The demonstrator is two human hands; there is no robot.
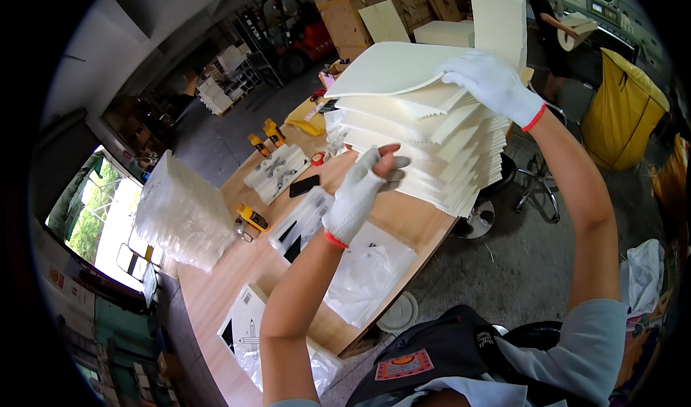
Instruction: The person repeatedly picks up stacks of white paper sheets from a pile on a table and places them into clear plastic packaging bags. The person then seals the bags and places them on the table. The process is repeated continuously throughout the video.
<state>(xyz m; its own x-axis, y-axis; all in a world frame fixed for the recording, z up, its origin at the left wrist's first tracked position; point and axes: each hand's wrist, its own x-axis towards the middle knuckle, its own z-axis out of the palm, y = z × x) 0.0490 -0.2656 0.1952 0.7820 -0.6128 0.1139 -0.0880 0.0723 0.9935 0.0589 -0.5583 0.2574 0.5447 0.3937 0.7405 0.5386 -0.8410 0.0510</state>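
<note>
A: Position of the tall fanned stack of cream-white paper booklets [421, 126]?

B: Upper centre of frame, resting on the far end of the long pale wooden table [237, 270]. Long axis running from upper left to lower right, spines fanned out like steps.

A: Relative to the fingers?

B: Stack between the two hands. Right hand in white knit glove [493, 83] laid flat on the top sheet, upper right of the stack, fingers spread and pressing down, not closed round anything. Left hand in white knit glove [363, 191] at the lower left edge of the stack, fingers curled, bare fingertips pinching toward the lowest sheets; actual contact hard to confirm.

A: Nearer hand?

B: Right, already touching. Left just beside the edge.

A: Appearance?

B: Matte, uniform cream, edges uneven, upper sheets sliding left.

A: Surroundings?

B: Clear plastic bags [367, 270] below the left hand; black phone [304, 185] centre left; white bundled stack [183, 213] at left.
</note>
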